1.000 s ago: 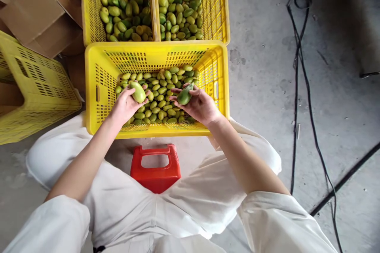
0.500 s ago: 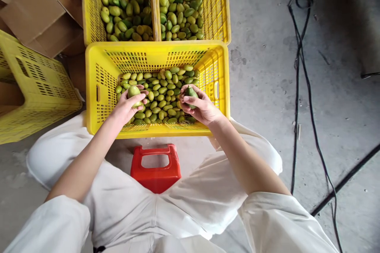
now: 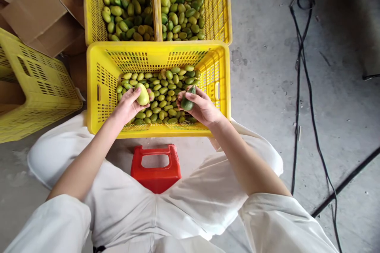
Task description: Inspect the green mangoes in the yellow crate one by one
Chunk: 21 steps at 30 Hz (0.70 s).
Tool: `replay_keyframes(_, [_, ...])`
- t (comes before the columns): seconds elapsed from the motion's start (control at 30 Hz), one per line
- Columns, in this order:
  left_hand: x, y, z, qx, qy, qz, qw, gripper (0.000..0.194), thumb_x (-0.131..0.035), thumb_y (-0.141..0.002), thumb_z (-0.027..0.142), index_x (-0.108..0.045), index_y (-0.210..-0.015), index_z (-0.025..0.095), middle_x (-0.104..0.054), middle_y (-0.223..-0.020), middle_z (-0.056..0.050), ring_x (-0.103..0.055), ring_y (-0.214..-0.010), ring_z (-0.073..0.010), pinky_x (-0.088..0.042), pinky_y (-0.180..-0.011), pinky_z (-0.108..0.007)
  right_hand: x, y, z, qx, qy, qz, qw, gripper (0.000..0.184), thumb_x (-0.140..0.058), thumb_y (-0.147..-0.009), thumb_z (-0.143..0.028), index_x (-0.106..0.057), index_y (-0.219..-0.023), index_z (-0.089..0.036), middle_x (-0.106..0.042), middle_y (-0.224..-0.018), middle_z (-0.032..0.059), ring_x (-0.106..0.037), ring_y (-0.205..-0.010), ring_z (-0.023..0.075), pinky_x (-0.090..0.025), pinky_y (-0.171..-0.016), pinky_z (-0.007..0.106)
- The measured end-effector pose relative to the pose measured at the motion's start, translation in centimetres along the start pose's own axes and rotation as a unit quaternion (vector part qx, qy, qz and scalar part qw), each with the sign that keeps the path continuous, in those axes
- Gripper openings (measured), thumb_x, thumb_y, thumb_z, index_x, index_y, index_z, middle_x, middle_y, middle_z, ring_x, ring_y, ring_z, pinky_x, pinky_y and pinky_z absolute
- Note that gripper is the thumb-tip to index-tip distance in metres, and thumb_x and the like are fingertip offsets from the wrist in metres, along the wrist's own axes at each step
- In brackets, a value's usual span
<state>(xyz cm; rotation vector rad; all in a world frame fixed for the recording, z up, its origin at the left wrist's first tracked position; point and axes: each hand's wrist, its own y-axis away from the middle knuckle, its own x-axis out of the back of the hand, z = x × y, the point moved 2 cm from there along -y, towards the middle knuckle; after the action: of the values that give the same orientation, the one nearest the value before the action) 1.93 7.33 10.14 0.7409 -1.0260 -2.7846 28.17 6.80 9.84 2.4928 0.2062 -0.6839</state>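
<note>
My left hand (image 3: pixel 129 102) is closed on an egg-shaped, pale yellow-green fruit (image 3: pixel 142 95), the thumb lying across its near side. In my right hand (image 3: pixel 202 106) is a dark green fruit (image 3: pixel 187 102) with a narrower upper end, the thumb pressed on it and the fingers curled behind. Both hands are over a yellow plastic crate (image 3: pixel 158 130), apart from each other. Below them, many smaller green and yellowish fruits (image 3: pixel 163 97) cover the crate's floor, some hidden by my hands.
Behind the near crate stands a divided yellow crate (image 3: pixel 157 8) with fruit in both compartments. At left are another yellow crate (image 3: pixel 44 83) and cardboard boxes (image 3: pixel 37 17). A red plastic stool (image 3: pixel 156 180) sits between my legs. Black cables (image 3: pixel 308 75) lie on the concrete floor at right.
My left hand has turned its fruit about and shows its pale side again. My right fingers, spread under the dark fruit a second ago, have curled round it, and the fruit is tipped differently.
</note>
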Motion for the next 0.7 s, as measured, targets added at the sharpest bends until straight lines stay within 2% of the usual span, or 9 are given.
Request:
replay_keyframes(0.07, [0.0, 0.2, 0.0, -0.009, -0.008, -0.021, 1.000, 0.048, -0.109, -0.079, 0.035, -0.065, -0.094, 0.024, -0.077, -0.096, -0.003, -0.076, -0.082, -0.0172, -0.052, -0.061, -0.023, 0.0, 0.1, -0.2, -0.006, 0.006, -0.001, 1.000, 0.070, -0.116, -0.069, -0.048, -0.055, -0.098, -0.030, -0.066, -0.082, -0.0066, -0.063, -0.073, 0.0154, -0.053, -0.062, 0.027])
replay_keyframes(0.17, [-0.2, 0.5, 0.1, -0.012, -0.014, -0.052, 0.998, 0.059, -0.112, -0.065, 0.029, -0.058, -0.087, 0.023, -0.072, -0.089, 0.001, -0.065, -0.071, -0.0103, -0.043, -0.053, -0.018, 0.1, 0.2, -0.6, -0.014, 0.007, -0.008, 1.000, 0.069, -0.118, -0.068, -0.044, -0.063, -0.106, -0.029, -0.062, -0.082, -0.0067, -0.058, -0.070, 0.0137, -0.044, -0.055, 0.025])
replay_keyframes(0.3, [-0.4, 0.7, 0.3, -0.010, -0.016, -0.077, 0.997, 0.058, -0.110, -0.060, 0.025, -0.065, -0.097, 0.024, -0.070, -0.087, 0.002, -0.061, -0.067, -0.0090, -0.038, -0.050, -0.016, 0.1, 0.1, -0.5, -0.025, 0.022, -0.020, 0.999, 0.069, -0.120, -0.066, -0.051, -0.070, -0.106, -0.026, -0.062, -0.082, -0.0054, -0.054, -0.068, 0.0122, -0.039, -0.051, 0.025])
replay_keyframes(0.33, [-0.4, 0.6, 0.3, -0.010, -0.014, -0.078, 0.997, 0.057, -0.109, -0.062, 0.025, -0.069, -0.102, 0.024, -0.070, -0.088, 0.002, -0.063, -0.068, -0.0098, -0.039, -0.050, -0.016, 0.2, 0.1, -0.4, -0.021, 0.024, -0.016, 0.999, 0.067, -0.119, -0.067, -0.053, -0.069, -0.103, -0.026, -0.064, -0.083, -0.0048, -0.056, -0.069, 0.0127, -0.042, -0.052, 0.025])
replay_keyframes(0.4, [-0.2, 0.4, 0.2, -0.009, -0.010, -0.078, 0.997, 0.052, -0.104, -0.070, 0.029, -0.072, -0.111, 0.023, -0.073, -0.093, 0.000, -0.067, -0.073, -0.0122, -0.045, -0.054, -0.019, 0.5, -0.2, 0.0, -0.007, 0.011, 0.006, 1.000, 0.063, -0.117, -0.071, -0.055, -0.069, -0.101, -0.027, -0.070, -0.089, -0.0027, -0.065, -0.077, 0.0159, -0.055, -0.060, 0.028])
replay_keyframes(0.47, [0.2, 0.1, -0.1, -0.002, 0.003, -0.076, 0.997, 0.040, -0.095, -0.081, 0.032, -0.073, -0.113, 0.022, -0.076, -0.099, -0.004, -0.074, -0.082, -0.0165, -0.054, -0.061, -0.023, 0.9, -0.5, 0.3, 0.008, -0.015, 0.031, 0.999, 0.056, -0.112, -0.075, -0.054, -0.069, -0.102, -0.029, -0.077, -0.098, -0.0004, -0.077, -0.094, 0.0226, -0.068, -0.078, 0.035])
replay_keyframes(0.53, [0.7, -0.2, -0.4, 0.006, 0.013, -0.078, 0.997, 0.029, -0.088, -0.088, 0.031, -0.072, -0.111, 0.023, -0.079, -0.102, -0.006, -0.080, -0.092, -0.0212, -0.061, -0.070, -0.028, 1.3, -0.8, 0.5, 0.021, -0.034, 0.048, 0.998, 0.051, -0.107, -0.078, -0.052, -0.069, -0.103, -0.031, -0.082, -0.105, 0.0016, -0.082, -0.114, 0.0297, -0.073, -0.095, 0.044])
replay_keyframes(0.6, [1.0, -0.4, -0.6, 0.004, 0.014, -0.088, 0.996, 0.029, -0.091, -0.088, 0.029, -0.071, -0.108, 0.023, -0.080, -0.100, -0.005, -0.083, -0.095, -0.0234, -0.064, -0.074, -0.029, 1.5, -0.9, 0.4, 0.039, -0.034, 0.058, 0.997, 0.049, -0.106, -0.079, -0.053, -0.069, -0.103, -0.032, -0.084, -0.110, 0.0033, -0.083, -0.124, 0.0335, -0.073, -0.102, 0.049])
replay_keyframes(0.7, [1.0, -0.3, -0.6, -0.018, 0.005, -0.118, 0.993, 0.047, -0.109, -0.076, 0.034, -0.072, -0.102, 0.023, -0.078, -0.091, -0.001, -0.080, -0.081, -0.0191, -0.064, -0.070, -0.028, 1.6, -0.7, 0.2, 0.061, -0.016, 0.060, 0.996, 0.054, -0.111, -0.077, -0.059, -0.070, -0.101, -0.032, -0.083, -0.107, 0.0032, -0.083, -0.115, 0.0312, -0.074, -0.095, 0.048])
